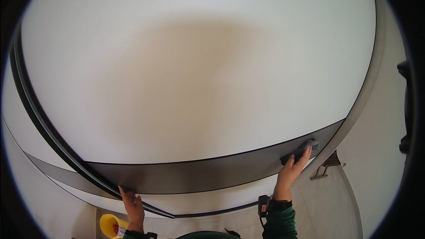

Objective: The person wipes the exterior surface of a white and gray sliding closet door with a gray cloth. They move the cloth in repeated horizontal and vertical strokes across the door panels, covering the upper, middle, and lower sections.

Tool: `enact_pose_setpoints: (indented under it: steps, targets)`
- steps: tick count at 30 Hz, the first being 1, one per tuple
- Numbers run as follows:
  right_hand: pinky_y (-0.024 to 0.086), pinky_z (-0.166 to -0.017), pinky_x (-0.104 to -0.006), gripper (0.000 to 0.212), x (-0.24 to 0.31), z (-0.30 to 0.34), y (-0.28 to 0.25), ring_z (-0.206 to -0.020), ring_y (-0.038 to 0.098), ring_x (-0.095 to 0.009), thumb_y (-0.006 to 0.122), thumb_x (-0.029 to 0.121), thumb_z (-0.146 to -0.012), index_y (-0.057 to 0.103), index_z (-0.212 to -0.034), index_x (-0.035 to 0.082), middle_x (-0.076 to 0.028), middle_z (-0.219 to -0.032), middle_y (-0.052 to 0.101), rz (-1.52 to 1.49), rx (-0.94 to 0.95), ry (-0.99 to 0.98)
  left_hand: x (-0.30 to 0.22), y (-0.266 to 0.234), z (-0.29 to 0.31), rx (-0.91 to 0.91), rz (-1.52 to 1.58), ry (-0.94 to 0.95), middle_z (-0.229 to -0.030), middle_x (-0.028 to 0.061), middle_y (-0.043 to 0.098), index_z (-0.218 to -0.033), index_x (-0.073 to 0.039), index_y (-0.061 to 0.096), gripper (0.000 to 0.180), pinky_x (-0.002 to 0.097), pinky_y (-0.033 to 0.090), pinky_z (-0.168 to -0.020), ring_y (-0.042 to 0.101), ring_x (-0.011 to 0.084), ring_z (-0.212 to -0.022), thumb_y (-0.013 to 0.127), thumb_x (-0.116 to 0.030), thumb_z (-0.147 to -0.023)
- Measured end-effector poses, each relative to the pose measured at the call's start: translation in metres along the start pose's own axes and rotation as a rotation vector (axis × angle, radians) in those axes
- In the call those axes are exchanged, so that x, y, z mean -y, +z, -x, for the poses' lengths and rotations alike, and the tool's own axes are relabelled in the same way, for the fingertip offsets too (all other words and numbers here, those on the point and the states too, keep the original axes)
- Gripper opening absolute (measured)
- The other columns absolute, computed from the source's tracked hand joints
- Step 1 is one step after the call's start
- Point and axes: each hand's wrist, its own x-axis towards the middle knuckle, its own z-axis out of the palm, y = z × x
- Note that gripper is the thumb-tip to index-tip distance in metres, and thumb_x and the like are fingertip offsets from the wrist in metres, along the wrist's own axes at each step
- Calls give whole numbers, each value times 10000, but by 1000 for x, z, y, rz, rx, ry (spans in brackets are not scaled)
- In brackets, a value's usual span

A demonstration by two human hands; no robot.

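A big frosted white glass panel (199,71) fills almost the whole view, smooth and milky, with a soft brownish blur showing through its middle. It looks rigid and heavy, fixed in place, and probably slick to the touch, so nothing here is for lifting; it is a surface to press and rub against.

Along its bottom runs a broad dark grey metal frame rail (199,175), matt and flat-faced, bowed by the lens, stiff and hard-edged. At the left a black rounded frame edge (40,124) sweeps up the side of the panel, narrow and glossy.

Now the hands. The right hand (290,172) reaches up to the right end of the rail with fingers spread out fairly flat, pressing a small dark grey cleaning pad (305,147) against the rail. That pad looks soft and light, easy to squash; I judge it is best held under the palm and fingertips, as it is now. The left hand (132,203) sits low at the left end of the rail, fingers nearly straight, fingertips resting on the rail's lower edge and holding nothing.

Down at the lower left, a yellow roll of material (108,225) peeks out, tubular, its open end showing. On the pale tiled floor at the right lies a small metal bracket (319,175).
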Motion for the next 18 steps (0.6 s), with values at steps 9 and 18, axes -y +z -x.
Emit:
enact_pose_setpoints:
  steps: [9, 18]
  targets:
    - [376, -1008, -553, 268, 60, 58, -8, -1148, 444, -295, 600, 111, -790, 690, -1013, 228, 6, -1156, 557, 44, 479, -824, -14, 24, 1, -81, 123, -56, -899, 63, 504, -1522, -155, 1, 946, 250, 458, -748, 524, 142, -786, 533, 93, -780]
    - [248, -1101, -438, 625, -58, -91, -24, -1329, 333, -372, 422, -76, -757, 379, -1375, 10, -208, -1452, 346, 163, -27, -289, -4, 22, 1, -47, 97, -53, -891, 61, 494, -1518, -136, -28, 945, 243, 447, -734, 501, 144, -777, 525, 86, -784]
